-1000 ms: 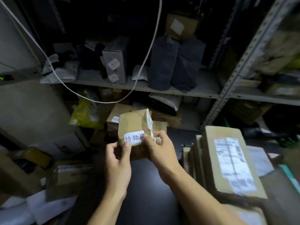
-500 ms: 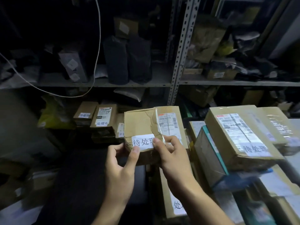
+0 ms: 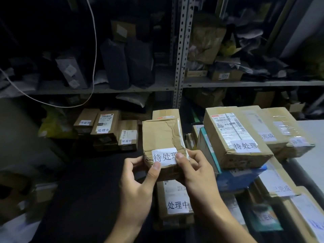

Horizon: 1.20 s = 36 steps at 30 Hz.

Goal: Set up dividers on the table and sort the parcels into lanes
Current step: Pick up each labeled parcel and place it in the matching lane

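Note:
I hold a small crumpled cardboard parcel (image 3: 160,135) with a white label reading 待处理 at centre, above the dark table (image 3: 91,181). My left hand (image 3: 140,179) grips its lower left edge, thumb on the label. My right hand (image 3: 194,171) grips its lower right edge, thumb on the label's right end. Three small labelled boxes (image 3: 105,128) stand in a row at the table's far left. A heap of labelled parcels (image 3: 235,135) fills the right side. A flat box labelled 处理中 (image 3: 175,200) lies below the held parcel.
Metal shelving (image 3: 182,55) packed with dark bags and cartons rises behind the table. A white cable (image 3: 95,50) hangs in a loop at left. Boxes and white sheets (image 3: 19,228) lie low at the left. A pale table surface (image 3: 313,137) shows at far right.
The view has swung right, bringing the parcel heap and right shelf bay into sight. Both hands keep their hold on the same parcel, now a little nearer the heap.

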Each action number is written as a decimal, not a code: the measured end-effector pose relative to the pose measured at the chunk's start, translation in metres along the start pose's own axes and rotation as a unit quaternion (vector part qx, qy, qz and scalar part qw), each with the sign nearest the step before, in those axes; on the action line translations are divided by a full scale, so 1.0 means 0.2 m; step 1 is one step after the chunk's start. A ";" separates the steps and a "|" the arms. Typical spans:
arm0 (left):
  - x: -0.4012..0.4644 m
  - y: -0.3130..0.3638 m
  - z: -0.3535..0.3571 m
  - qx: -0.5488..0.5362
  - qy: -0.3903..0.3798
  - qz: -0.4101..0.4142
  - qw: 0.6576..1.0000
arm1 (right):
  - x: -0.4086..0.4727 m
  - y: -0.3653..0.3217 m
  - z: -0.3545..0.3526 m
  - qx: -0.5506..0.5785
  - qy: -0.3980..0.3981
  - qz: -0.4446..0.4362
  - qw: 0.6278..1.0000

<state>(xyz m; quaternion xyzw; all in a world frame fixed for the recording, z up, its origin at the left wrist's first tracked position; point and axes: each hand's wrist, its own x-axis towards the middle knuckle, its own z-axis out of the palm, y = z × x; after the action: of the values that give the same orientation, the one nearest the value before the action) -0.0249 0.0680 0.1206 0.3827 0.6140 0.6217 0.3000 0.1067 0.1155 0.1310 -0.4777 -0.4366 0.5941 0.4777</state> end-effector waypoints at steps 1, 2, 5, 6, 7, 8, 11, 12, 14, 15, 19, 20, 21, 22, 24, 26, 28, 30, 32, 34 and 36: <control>-0.01 0.00 0.01 0.003 0.000 -0.002 1.000 | -0.01 0.00 -0.02 0.000 -0.002 -0.001 1.000; -0.02 0.00 0.02 0.006 -0.001 -0.004 1.000 | -0.01 0.00 -0.04 0.001 -0.004 -0.002 1.000; -0.06 0.02 0.05 0.013 -0.009 0.000 1.000 | -0.04 -0.02 -0.09 0.009 -0.008 0.001 1.000; -0.07 0.02 0.07 0.016 -0.014 0.000 1.000 | -0.05 -0.02 -0.11 0.016 -0.007 0.001 1.000; -0.08 0.02 0.08 0.018 -0.019 0.000 1.000 | -0.06 -0.03 -0.13 0.023 -0.006 -0.001 1.000; -0.09 0.02 0.09 0.018 -0.024 -0.002 1.000 | -0.07 -0.03 -0.16 0.028 -0.004 -0.004 1.000; -0.12 0.02 0.12 0.007 -0.041 -0.006 0.999 | -0.11 -0.03 -0.23 0.033 0.003 -0.003 0.999; -0.14 0.02 0.13 0.004 -0.049 -0.007 0.999 | -0.12 -0.03 -0.25 0.036 0.005 -0.001 0.999; -0.16 0.02 0.15 -0.004 -0.065 -0.012 0.998 | -0.15 -0.03 -0.30 0.047 0.010 -0.001 0.999; -0.18 0.02 0.17 -0.007 -0.072 -0.015 0.997 | -0.15 -0.03 -0.32 0.052 0.013 -0.001 0.999; -0.23 0.04 0.20 -0.013 -0.080 -0.012 0.997 | -0.18 -0.03 -0.36 0.063 0.015 -0.002 0.998; -0.24 0.05 0.20 -0.019 -0.079 -0.008 0.997 | -0.18 -0.04 -0.37 0.066 0.012 -0.001 0.998; -0.25 0.07 0.21 -0.029 -0.080 -0.003 0.996 | -0.18 -0.05 -0.37 0.069 0.009 -0.001 0.998; -0.25 0.09 0.21 -0.041 -0.080 -0.001 0.996 | -0.18 -0.07 -0.37 0.070 0.004 -0.003 0.998; -0.23 0.13 0.23 -0.057 -0.082 0.005 0.995 | -0.17 -0.12 -0.38 0.069 -0.007 -0.010 0.998; -0.20 0.17 0.25 -0.061 -0.091 0.023 0.994 | -0.15 -0.20 -0.40 0.073 -0.018 -0.020 0.997; -0.16 0.22 0.31 -0.070 -0.108 0.039 0.991 | -0.12 -0.30 -0.43 0.077 -0.019 -0.039 0.996; -0.12 0.28 0.39 -0.075 -0.118 0.061 0.988 | -0.08 -0.40 -0.47 0.057 0.001 -0.060 0.997; -0.08 0.33 0.49 -0.076 -0.130 0.072 0.986 | -0.03 -0.48 -0.52 0.028 0.024 -0.077 0.996; -0.04 0.35 0.58 -0.082 -0.144 0.066 0.984 | 0.01 -0.54 -0.57 -0.002 0.045 -0.083 0.996; 0.00 0.35 0.67 -0.076 -0.148 0.062 0.984 | 0.06 -0.59 -0.63 -0.016 0.065 -0.086 0.994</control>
<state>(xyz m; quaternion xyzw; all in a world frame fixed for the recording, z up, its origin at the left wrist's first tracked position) 0.0940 0.1350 0.1845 0.4838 0.4890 0.6202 0.3771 0.2467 0.1548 0.2246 -0.4837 -0.4537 0.5113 0.5466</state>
